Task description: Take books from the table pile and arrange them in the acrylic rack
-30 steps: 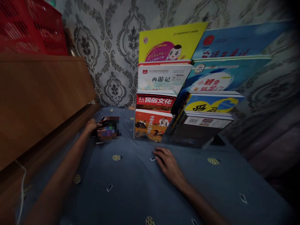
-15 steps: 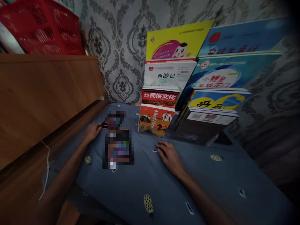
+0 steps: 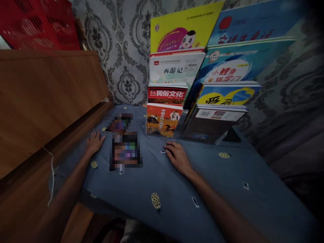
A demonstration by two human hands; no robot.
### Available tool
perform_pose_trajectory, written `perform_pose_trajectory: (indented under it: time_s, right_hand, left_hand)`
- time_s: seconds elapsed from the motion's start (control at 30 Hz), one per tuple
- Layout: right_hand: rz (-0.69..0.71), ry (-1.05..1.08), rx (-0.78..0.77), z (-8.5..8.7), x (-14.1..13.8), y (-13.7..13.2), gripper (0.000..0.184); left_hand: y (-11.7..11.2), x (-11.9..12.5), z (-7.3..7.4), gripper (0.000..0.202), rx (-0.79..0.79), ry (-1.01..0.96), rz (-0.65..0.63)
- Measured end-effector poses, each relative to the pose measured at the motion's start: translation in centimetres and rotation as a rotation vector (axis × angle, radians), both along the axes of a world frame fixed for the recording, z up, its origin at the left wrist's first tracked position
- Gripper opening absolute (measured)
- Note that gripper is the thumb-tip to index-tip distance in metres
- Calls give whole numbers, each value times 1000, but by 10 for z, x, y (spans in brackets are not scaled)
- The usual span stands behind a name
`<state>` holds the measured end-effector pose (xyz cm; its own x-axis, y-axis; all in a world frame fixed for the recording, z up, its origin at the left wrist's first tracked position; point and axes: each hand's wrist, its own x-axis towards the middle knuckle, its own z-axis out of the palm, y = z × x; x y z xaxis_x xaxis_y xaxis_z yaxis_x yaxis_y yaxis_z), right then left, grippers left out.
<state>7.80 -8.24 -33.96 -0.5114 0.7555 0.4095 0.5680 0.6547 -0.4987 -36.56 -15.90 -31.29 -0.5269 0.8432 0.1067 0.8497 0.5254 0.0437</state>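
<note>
My left hand (image 3: 94,143) lies flat and open on the blue bedsheet (image 3: 177,189), just left of a flat book (image 3: 126,151) whose cover is blurred out. It does not grip the book. A second blurred book (image 3: 118,123) lies just behind it. My right hand (image 3: 177,156) rests palm down on the sheet, fingers spread, holding nothing. It sits just in front of the orange book (image 3: 164,119) at the bottom of the left row of standing books.
Two stepped rows of books lean against the patterned wall: a red-titled book (image 3: 167,95), a white book (image 3: 174,71), a yellow book (image 3: 184,30), and blue books (image 3: 227,72) on the right. A wooden headboard (image 3: 45,98) runs along the left with a red basket (image 3: 37,23) on top. A white cord (image 3: 52,175) hangs there.
My left hand has let go of the blurred book, which went from held near the headboard to lying flat on the sheet. The hand now rests beside it. My right hand has barely moved.
</note>
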Motion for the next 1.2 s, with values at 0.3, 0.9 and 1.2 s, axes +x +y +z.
perform_pose_trajectory:
  time_s: [0.3,0.9,1.2]
  right_hand:
    - [-18,-32,4,1,-2,-2,33]
    - [-96,-373,75,-11,34,20,56]
    - [-179,-416,26,6,42,19,52]
  left_hand:
    - [-32,64,-15,53,31,-60,-415]
    - [-32,9,2,61,4,-96,-163]
    - [-12,6,18,49,33,51,-133]
